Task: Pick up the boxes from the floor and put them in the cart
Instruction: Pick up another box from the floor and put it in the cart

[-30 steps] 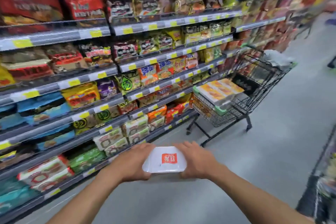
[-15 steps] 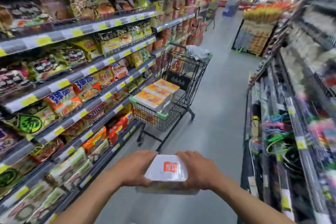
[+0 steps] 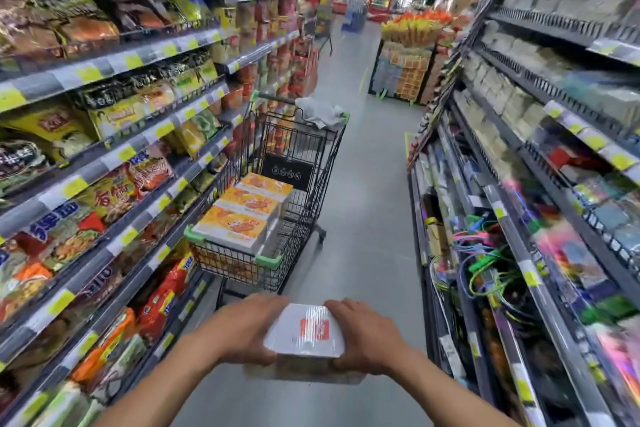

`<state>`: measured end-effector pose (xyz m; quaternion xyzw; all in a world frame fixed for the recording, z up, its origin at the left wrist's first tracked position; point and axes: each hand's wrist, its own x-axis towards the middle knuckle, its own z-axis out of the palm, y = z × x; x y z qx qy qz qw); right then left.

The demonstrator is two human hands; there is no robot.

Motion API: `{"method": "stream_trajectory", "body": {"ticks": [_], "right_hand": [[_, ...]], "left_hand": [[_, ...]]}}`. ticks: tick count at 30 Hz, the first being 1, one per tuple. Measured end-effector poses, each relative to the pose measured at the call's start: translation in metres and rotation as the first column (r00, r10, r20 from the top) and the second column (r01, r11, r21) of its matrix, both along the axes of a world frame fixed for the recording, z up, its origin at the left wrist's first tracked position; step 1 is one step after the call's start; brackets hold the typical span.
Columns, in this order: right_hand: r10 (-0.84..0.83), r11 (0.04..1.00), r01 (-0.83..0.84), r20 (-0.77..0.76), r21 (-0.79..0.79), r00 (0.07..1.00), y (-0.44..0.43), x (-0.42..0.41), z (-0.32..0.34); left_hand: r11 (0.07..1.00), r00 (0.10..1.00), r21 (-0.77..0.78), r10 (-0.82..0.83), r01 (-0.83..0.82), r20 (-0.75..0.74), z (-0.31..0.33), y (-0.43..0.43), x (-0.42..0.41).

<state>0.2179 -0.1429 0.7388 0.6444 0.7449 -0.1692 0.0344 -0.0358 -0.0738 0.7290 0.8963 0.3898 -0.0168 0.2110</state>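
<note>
Box: white film-wrapped box (image 3: 304,331) with a red label, held low at 6 o'clock, short of the cart (image 3: 268,262) at 12.
Hands: left hand (image 3: 242,333) and right hand (image 3: 363,336) clamp its opposite sides, fingers curled round the edges.
Handling: looks stiff and fairly light. The film may be slick, so a grip on both sides suits it.
Around: orange boxes (image 3: 242,215) fill the cart's left side, with room on their right. Packed shelves (image 3: 104,163) at 9 and 3 o'clock narrow the aisle.
</note>
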Motion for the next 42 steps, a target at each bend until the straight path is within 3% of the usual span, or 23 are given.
{"method": "stream_trajectory", "body": {"ticks": [12, 24, 34, 42], "right_hand": [[-0.038, 0.999, 0.037, -0.017, -0.028, 0.999, 0.102, 0.061, -0.022], [0.202, 0.979, -0.201, 0.008, -0.035, 0.979, 0.245, 0.14, -0.023], [0.44, 0.897, -0.44, 0.002, -0.031, 0.898, 0.376, 0.105, -0.039], [0.591, 0.802, -0.596, 0.093, 0.041, 0.801, 0.486, 0.057, -0.047]], "left_hand": [[0.999, 0.999, -0.01, -0.041, 0.041, -0.011, -0.01, 0.109, 0.062], [0.976, 0.977, -0.076, 0.207, -0.203, 0.05, -0.017, 0.187, 0.132], [0.867, 0.865, -0.083, 0.496, -0.491, 0.074, -0.043, 0.247, 0.107], [0.711, 0.701, -0.022, 0.698, -0.703, 0.145, -0.062, 0.298, 0.083]]}}
